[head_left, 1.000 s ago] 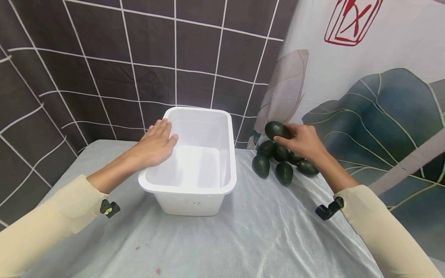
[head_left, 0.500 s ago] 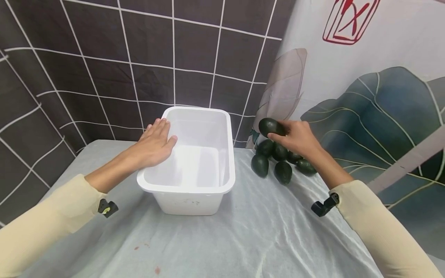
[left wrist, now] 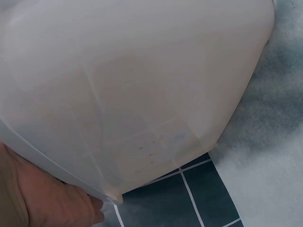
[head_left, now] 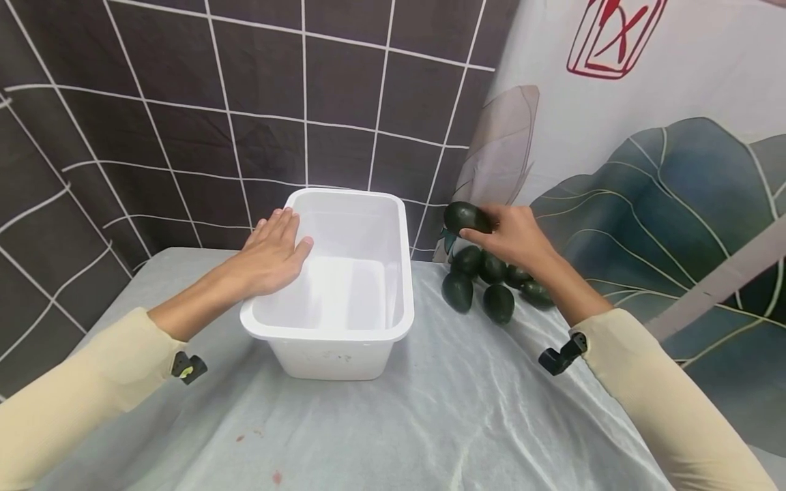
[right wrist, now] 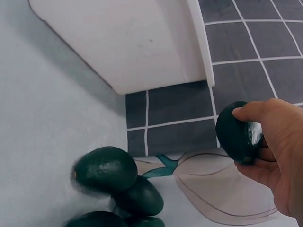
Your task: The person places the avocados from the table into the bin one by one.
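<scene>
My right hand [head_left: 517, 235] grips a dark green avocado [head_left: 464, 217] between thumb and fingers, raised above a small heap of avocados [head_left: 457, 292]. The right wrist view shows the same avocado [right wrist: 235, 135] at the fingertips, apart from those lying on the cloth. A white plastic tub [head_left: 328, 334] stands in the middle of the table, with nothing inside. On its left rim rests my left hand [head_left: 270, 254], fingers straight and palm down. From the left wrist, the tub's side wall [left wrist: 128, 94] fills most of the view, with part of the left hand [left wrist: 47, 198] against the rim.
A pale grey cloth [head_left: 368, 436] with a few reddish spots covers the table. Behind the tub hangs a dark fabric with a white grid [head_left: 258, 82]. To the right is a white cloth with a large blue-green leaf print [head_left: 688, 204].
My right hand has lifted the avocado slightly and carried it left, from over the heap towards the tub. The left hand keeps its place on the rim.
</scene>
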Demonstrator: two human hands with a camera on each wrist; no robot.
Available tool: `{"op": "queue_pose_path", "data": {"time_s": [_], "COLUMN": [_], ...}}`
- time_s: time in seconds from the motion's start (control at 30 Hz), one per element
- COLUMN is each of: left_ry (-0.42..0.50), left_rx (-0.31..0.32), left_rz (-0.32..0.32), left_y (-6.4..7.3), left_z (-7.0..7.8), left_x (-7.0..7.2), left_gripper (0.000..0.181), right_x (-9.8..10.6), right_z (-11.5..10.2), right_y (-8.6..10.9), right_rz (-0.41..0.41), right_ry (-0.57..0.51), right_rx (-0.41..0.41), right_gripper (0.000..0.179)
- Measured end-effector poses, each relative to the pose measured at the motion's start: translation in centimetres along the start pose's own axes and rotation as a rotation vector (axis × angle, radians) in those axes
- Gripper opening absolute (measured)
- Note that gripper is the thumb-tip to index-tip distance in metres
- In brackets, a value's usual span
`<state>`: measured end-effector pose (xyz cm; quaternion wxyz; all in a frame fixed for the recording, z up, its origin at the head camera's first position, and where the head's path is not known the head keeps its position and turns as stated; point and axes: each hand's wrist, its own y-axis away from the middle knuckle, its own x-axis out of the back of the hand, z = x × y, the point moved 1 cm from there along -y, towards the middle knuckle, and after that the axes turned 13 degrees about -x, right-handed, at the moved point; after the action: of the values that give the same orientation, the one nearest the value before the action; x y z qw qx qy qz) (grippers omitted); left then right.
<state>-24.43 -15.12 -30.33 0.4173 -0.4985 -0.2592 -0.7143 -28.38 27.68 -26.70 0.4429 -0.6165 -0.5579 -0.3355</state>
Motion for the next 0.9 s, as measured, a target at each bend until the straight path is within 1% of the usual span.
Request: {"op": "queue_pose_path", "data": {"time_s": [0.2, 0.4, 0.63, 0.83, 0.9], "left_ry": [0.001, 0.001, -0.005, -0.008, -0.007], "left_rx": [0.001, 0.004, -0.002, -0.012, -0.014], "left_rz": [-0.002, -0.008, -0.008, -0.005, -0.005], "left_y": [-0.1, 0.0, 0.1, 0.1, 0.1], "left_z": [0.0, -0.1, 0.0, 0.0, 0.0], "left_x": [0.0, -0.1, 0.0, 0.0, 0.0], "left_gripper": [0.082, 0.082, 0.081, 0.078, 0.078], "right_x": [0.0, 0.0, -0.3, -0.6, -0.7], "right_z": [-0.8, -1.7, -2.7, -3.7, -4.0], "right_y": [-0.3, -0.5, -0.9, -1.3, -1.3], "right_rz": [0.016, 0.043, 0.031, 0.034, 0.034], "right_ry": [-0.005, 0.013, -0.002, -0.012, -0.014], "right_rx": [0.028, 0.058, 0.072, 0.102, 0.107], "right_gripper": [0.062, 0.057, 0.061, 0.057, 0.058]}}
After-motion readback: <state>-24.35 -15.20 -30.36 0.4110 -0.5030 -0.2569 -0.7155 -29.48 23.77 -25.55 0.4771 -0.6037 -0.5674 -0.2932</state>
